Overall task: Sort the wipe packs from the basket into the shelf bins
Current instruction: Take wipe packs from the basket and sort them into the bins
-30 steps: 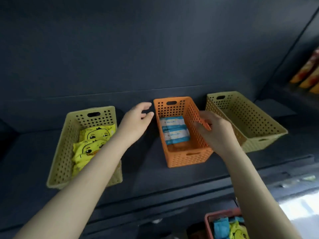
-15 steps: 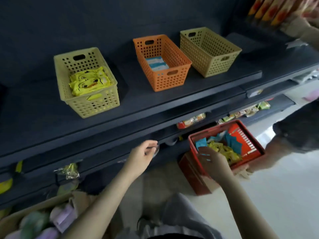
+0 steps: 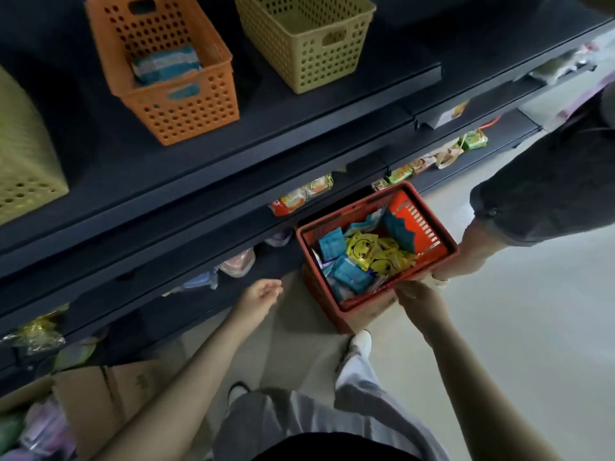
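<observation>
Lower now than half a second ago, with both arms stretched further toward the floor and the shelf bins slid to the top of the head view. Reaching with right grip (image 3: 416,297) to the near rim of red basket (image 3: 376,202); cannot tell whether clenched on anything, fingers turned away. Hanging left grip (image 3: 258,299) released and bare, well left of the basket.

Just beyond the right grip: yellow wipe packs (image 3: 361,247) and blue wipe packs (image 3: 332,246), loose in the basket, steadied at its far corner by another person's hand (image 3: 472,254). Far above both grips: orange bin (image 3: 186,108) holding a blue-and-white pack (image 3: 166,64), tan bin (image 3: 306,61) with nothing visible inside, yellow-green bin (image 3: 23,168) at far left.

Likely step: fetching the next pack. Next, probably: pinch a single pack, check its colour, lift to the matching bin.
</observation>
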`<state>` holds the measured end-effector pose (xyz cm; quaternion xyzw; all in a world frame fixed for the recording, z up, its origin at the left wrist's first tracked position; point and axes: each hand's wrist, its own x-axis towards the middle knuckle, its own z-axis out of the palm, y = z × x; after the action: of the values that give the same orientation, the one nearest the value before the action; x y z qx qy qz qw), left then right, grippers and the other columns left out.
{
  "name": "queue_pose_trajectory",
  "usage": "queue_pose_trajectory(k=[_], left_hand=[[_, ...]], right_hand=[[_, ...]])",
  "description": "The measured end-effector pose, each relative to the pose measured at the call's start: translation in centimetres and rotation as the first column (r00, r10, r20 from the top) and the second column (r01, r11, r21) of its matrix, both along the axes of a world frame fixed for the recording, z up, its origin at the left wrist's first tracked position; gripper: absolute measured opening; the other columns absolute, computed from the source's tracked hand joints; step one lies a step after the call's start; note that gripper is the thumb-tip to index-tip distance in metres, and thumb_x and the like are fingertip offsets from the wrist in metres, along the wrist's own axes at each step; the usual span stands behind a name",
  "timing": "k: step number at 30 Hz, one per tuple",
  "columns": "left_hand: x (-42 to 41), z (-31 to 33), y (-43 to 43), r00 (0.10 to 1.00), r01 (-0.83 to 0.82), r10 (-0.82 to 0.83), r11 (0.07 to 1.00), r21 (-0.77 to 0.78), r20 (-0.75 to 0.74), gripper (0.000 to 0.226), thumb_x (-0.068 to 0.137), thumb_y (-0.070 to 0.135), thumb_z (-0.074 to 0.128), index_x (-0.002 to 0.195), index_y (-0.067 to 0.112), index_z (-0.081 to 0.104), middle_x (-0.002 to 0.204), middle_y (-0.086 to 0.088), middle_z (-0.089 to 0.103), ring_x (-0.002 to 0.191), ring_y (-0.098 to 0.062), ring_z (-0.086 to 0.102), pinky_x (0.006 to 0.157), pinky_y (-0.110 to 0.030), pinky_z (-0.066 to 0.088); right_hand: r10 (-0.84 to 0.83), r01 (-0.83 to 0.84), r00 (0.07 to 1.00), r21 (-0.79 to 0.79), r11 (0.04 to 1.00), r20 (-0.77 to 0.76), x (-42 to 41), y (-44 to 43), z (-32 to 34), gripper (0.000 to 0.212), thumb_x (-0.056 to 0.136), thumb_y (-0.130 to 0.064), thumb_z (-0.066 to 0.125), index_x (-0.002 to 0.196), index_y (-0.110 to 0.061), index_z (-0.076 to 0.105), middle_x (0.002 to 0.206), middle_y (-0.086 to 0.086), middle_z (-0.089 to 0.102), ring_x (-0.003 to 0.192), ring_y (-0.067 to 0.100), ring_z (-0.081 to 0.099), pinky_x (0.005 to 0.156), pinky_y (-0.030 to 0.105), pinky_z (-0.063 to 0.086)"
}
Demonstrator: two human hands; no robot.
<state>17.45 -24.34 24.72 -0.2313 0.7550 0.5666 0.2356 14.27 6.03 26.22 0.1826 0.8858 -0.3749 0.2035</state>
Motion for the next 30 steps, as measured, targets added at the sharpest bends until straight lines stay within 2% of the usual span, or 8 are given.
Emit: queue_pose_trajectory(k=[6,13,15,18,21,24,27,30], left_hand=[[-6.2,-6.2,8.7,0.974,-0.155,0.152,0.988,0.008,0.166,0.015,0.1,0.014,0.047,0.108,0.018,0.058,0.105,-0.001,0.063,0.083,-0.012,0.057,0.069,-0.025,0.044],[-14.5,-17.2,16.0,0.912,-0.3,0.232,0.94,0.163,0.338,0.034,0.098,0.031,0.053,0.13,0.019,0.051,0.129,-0.003,0.055,0.118,-0.017,0.051,0.096,-0.032,0.04],[-16.2,-21.3,17.3,0.899,-0.323,0.255,0.935,0.145,0.356,0.053,0.095,0.036,0.057,0.143,0.018,0.042,0.143,-0.002,0.047,0.129,-0.017,0.045,0.101,-0.032,0.035],[-17.4,-26.1,18.6,0.869,-0.334,0.297,0.942,0.025,0.395,0.066,0.088,0.045,0.063,0.145,0.025,0.037,0.149,0.002,0.04,0.132,-0.02,0.042,0.107,-0.039,0.036],[-17.4,-28.8,19.2,0.809,-0.466,0.455,0.882,-0.066,0.373,0.068,0.084,0.041,0.069,0.144,0.025,0.039,0.138,0.006,0.044,0.12,-0.016,0.048,0.099,-0.032,0.043],[-16.3,-29.6,19.6,0.821,-0.471,0.482,0.875,-0.113,0.305,0.053,0.086,0.03,0.07,0.135,0.026,0.048,0.124,0.006,0.052,0.106,-0.011,0.052,0.073,-0.016,0.042],[-15.3,-29.9,19.7,0.877,-0.37,0.401,0.915,-0.159,0.264,0.059,0.082,0.034,0.072,0.135,0.025,0.049,0.134,0.003,0.053,0.119,-0.017,0.053,0.092,-0.029,0.049],[-15.1,-29.8,19.7,0.895,-0.344,0.377,0.924,-0.169,0.238,0.064,0.081,0.033,0.073,0.138,0.023,0.047,0.138,-0.001,0.05,0.124,-0.018,0.051,0.098,-0.031,0.047]], right_hand=[[-0.041,0.043,0.992,-0.017,0.999,0.121,-7.9,7.4,-6.1,0.014,0.094,-0.012,0.056,0.097,-0.009,0.069,0.088,0.01,0.064,0.088,0.031,0.06,0.078,0.036,0.045],[0.082,-0.101,0.976,0.082,0.992,0.201,-17.4,9.8,-17.6,0.026,0.095,-0.023,0.054,0.109,-0.004,0.066,0.108,0.02,0.067,0.103,0.037,0.06,0.074,0.032,0.04],[0.148,-0.173,0.965,0.104,0.979,0.218,-19.3,10.0,-21.2,0.03,0.096,-0.025,0.053,0.117,-0.005,0.064,0.118,0.019,0.065,0.11,0.037,0.059,0.085,0.037,0.045],[0.191,-0.23,0.944,0.123,0.965,0.267,-20.9,10.4,-25.8,0.032,0.097,-0.027,0.052,0.118,-0.006,0.062,0.117,0.02,0.064,0.104,0.034,0.06,0.081,0.035,0.046],[0.206,-0.266,0.923,0.151,0.952,0.327,-21.1,10.6,-28.7,0.026,0.096,-0.023,0.05,0.105,-0.002,0.061,0.105,0.022,0.063,0.092,0.033,0.059,0.075,0.04,0.048],[0.18,-0.249,0.93,0.187,0.95,0.322,-21.1,10.5,-29.7,0.021,0.093,-0.023,0.051,0.105,-0.008,0.06,0.102,0.015,0.064,0.087,0.027,0.057,0.07,0.034,0.045],[0.12,-0.175,0.942,0.154,0.972,0.313,-21.0,10.8,-29.8,0.037,0.091,-0.027,0.057,0.125,-0.014,0.058,0.115,0.013,0.064,0.097,0.029,0.06,0.076,0.035,0.049],[0.054,-0.087,0.936,0.078,0.993,0.348,-21.1,10.8,-29.9,0.046,0.089,-0.028,0.063,0.132,-0.015,0.053,0.112,0.011,0.062,0.082,0.022,0.06,0.061,0.024,0.045]])
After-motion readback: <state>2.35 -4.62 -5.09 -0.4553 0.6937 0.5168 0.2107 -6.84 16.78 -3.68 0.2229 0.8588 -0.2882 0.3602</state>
